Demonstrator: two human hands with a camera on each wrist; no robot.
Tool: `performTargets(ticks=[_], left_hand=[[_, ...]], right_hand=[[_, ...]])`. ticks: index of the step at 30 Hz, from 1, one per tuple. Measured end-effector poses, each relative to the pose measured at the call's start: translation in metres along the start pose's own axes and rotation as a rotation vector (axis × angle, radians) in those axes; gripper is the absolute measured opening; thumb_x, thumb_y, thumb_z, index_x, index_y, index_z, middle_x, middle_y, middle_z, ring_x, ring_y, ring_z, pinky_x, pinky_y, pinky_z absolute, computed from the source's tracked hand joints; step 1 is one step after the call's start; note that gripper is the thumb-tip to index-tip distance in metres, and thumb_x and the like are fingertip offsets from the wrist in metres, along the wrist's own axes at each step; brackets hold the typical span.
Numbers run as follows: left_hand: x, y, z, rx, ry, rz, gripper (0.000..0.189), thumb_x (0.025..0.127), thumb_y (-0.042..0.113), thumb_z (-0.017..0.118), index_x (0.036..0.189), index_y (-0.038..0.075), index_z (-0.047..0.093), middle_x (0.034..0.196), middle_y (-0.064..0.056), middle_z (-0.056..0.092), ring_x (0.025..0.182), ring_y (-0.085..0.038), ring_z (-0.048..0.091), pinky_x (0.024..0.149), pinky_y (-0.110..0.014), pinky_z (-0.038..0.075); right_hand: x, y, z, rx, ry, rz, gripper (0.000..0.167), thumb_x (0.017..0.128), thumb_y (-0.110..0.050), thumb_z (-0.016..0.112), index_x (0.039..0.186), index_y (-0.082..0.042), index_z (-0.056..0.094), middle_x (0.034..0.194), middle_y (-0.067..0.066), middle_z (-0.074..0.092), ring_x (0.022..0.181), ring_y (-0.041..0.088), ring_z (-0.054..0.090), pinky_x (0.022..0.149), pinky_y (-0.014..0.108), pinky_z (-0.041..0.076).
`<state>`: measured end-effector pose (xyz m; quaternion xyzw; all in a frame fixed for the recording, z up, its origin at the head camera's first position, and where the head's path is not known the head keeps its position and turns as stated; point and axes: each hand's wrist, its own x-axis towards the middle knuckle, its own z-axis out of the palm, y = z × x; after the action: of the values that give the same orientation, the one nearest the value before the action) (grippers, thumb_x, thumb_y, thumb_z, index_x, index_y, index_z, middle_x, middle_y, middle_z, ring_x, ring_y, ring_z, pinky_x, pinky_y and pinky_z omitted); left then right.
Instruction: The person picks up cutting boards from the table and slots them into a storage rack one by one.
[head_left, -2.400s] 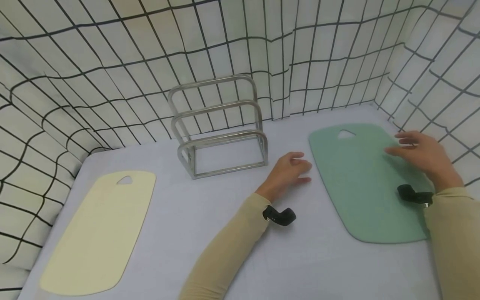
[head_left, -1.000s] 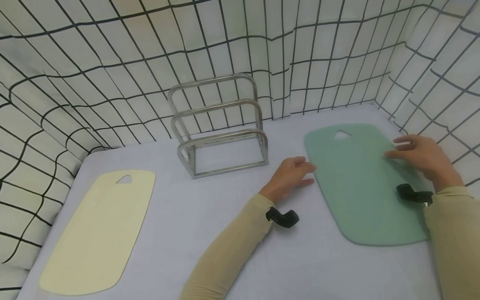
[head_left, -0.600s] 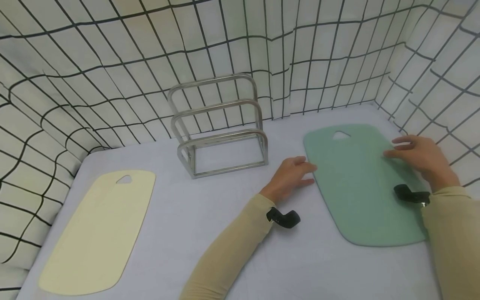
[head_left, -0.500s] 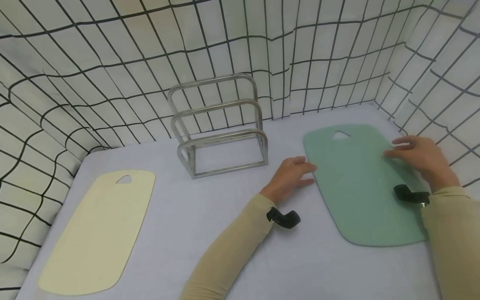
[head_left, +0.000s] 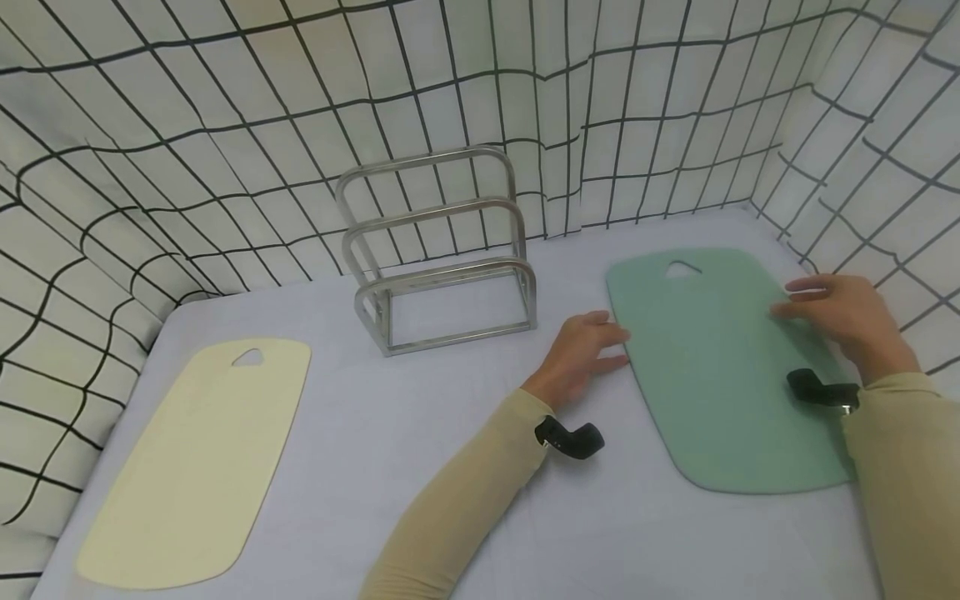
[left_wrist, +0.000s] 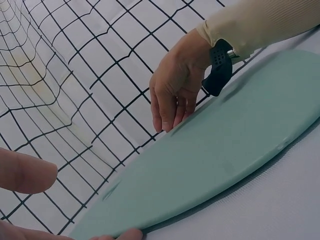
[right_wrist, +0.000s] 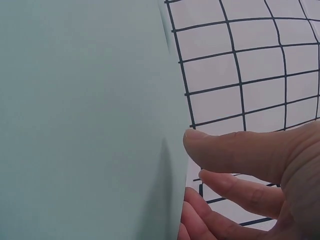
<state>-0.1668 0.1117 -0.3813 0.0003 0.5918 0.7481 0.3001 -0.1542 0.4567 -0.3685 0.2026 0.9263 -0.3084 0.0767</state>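
Note:
A pale green cutting board (head_left: 720, 375) with a small handle hole lies flat at the right. My left hand (head_left: 573, 358) is at its left edge, fingertips against the rim. In the left wrist view the left thumb (left_wrist: 30, 172) is held well apart from the board. At the right edge is my right hand (head_left: 851, 317). The right wrist view has the right thumb (right_wrist: 225, 152) level with that edge, and the other fingers low beside it, partly hidden behind the board. A cream cutting board (head_left: 198, 467) lies flat at the far left.
A metal rack (head_left: 457, 338) with three upright loops stands at the back middle, holding nothing. White cloth covers the table (head_left: 360, 450). Cloth walls with a black grid (head_left: 660, 100) rise behind and at both sides.
The green board has shifted slightly left since the oldest frame. My left hand came right to its edge, then drew back a touch. My right hand has barely moved.

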Motion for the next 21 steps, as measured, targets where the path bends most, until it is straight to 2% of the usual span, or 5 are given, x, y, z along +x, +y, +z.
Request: performTargets(ticks=[14,21], left_hand=[[0.0022,0.0014,-0.0023,-0.051,-0.007,-0.009,0.069,0.097,0.004,0.062,0.158,-0.006,0.031,0.16,-0.02,0.042,0.136,-0.028,0.058,0.108,-0.041,0.056],[0.001,0.004,-0.004,-0.058,-0.005,-0.047,0.069,0.097,0.001,0.062,0.157,-0.01,0.03,0.16,-0.021,0.04,0.131,-0.026,0.06,0.107,-0.042,0.057]], right_hand=[[0.0014,0.0029,-0.0003,0.028,0.0,0.055,0.078,0.097,-0.035,0.067,0.156,0.004,0.035,0.157,0.036,0.037,0.141,0.059,0.038,0.114,0.07,0.037],[-0.0036,0.0021,0.0,0.042,-0.007,0.029,0.07,0.099,-0.031,0.065,0.154,0.004,0.039,0.155,0.038,0.038,0.139,0.056,0.04,0.112,0.071,0.037]])
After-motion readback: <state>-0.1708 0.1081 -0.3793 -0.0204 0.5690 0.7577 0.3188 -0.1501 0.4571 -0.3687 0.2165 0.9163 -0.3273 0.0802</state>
